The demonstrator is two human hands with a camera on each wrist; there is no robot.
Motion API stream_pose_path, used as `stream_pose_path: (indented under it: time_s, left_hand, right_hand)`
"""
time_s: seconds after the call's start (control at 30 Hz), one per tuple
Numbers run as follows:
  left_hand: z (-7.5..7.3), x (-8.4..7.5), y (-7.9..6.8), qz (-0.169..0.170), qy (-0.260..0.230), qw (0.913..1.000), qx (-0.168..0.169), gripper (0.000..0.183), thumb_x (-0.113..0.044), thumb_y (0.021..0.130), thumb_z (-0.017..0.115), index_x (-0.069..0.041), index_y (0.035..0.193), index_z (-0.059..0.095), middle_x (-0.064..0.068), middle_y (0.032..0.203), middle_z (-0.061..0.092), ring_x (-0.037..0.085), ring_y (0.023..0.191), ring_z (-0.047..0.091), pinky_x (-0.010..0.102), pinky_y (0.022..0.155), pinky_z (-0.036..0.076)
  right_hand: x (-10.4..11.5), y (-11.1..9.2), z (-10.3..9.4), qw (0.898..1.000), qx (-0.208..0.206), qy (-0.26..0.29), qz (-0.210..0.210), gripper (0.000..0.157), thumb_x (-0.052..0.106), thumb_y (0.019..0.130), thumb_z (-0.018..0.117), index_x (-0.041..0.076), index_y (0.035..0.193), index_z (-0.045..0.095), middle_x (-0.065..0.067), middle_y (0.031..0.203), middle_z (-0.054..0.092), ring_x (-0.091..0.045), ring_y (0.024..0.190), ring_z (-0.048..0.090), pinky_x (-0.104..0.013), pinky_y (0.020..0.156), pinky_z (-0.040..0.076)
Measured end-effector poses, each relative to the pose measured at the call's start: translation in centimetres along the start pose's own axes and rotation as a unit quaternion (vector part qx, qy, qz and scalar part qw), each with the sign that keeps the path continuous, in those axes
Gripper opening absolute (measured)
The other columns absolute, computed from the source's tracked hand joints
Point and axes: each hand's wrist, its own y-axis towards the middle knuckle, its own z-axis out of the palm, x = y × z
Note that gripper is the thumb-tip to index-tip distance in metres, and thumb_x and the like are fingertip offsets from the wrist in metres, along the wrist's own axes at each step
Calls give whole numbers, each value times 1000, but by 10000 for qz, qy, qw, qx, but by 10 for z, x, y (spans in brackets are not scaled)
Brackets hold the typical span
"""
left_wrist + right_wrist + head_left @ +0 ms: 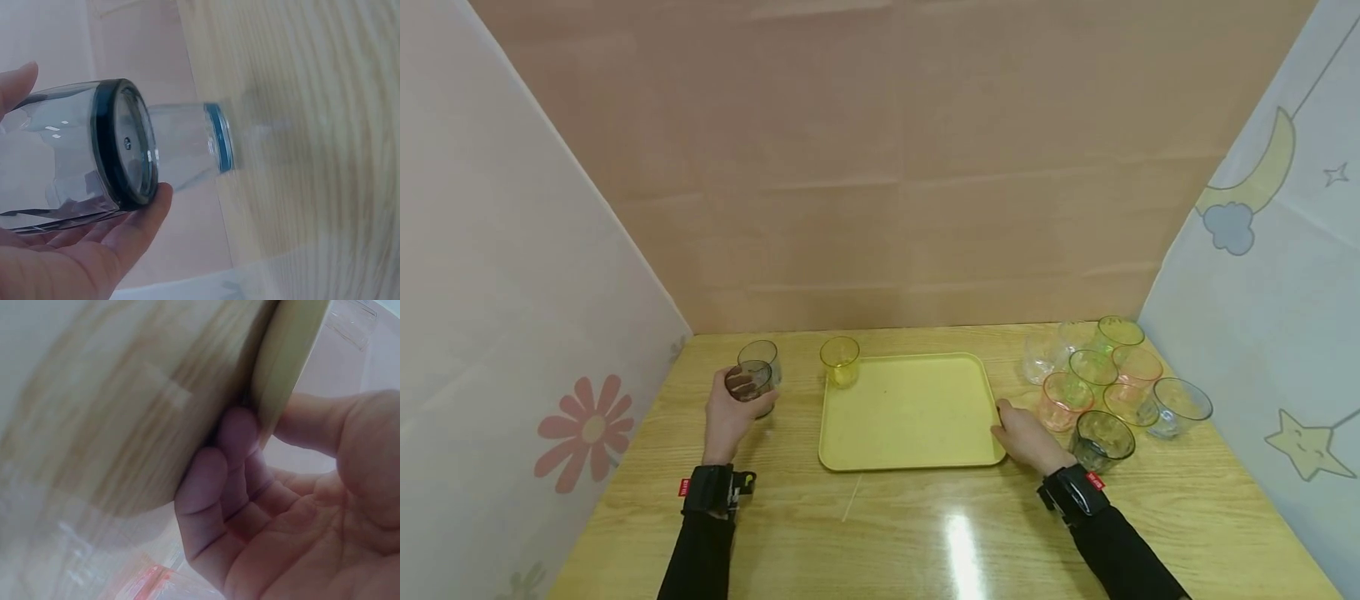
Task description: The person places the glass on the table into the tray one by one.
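Observation:
In the head view my left hand (728, 423) grips a dark grey drinking glass (756, 377) at the left of the table. The left wrist view shows this glass's thick base (128, 147) lifted off the wood, thumb and fingers round its side. Just behind it stands a second grey glass (762, 351) on the table. My right hand (1032, 438) pinches the right edge of a yellow tray (910, 417). Seen from the right wrist, the thumb lies on one side of the tray rim (289, 362) and curled fingertips (206, 478) on its underside.
A yellow glass (841, 371) stands at the tray's far left corner. Several clear, green, pink and blue glasses crowd the right side, with a dark glass (1101, 446) close to my right wrist. A brown wall (880, 208) bounds the back, with white printed panels at both sides.

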Motion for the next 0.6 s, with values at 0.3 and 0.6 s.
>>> stream_pose_path:
  time_s: [0.3,0.6]
  left_hand:
    - [11,-5,-4,107,147,9998,0,86,-25,77,84,-7,144,33,19,134,52,35,121,54,20,83,50]
    - [29,-3,-5,133,243,9984,484,92,-28,76,85,-7,147,31,19,136,51,36,126,52,46,95,50]
  right_hand:
    - [0,1,0,10000,20,-29,-1,20,3,89,60,-9,102,51,-17,78,63,-24,69,59,-39,60,47]
    - [-1,1,1,10000,-3,-57,-2,19,3,89,60,-8,101,51,-15,77,62,-23,67,57,-38,59,46]
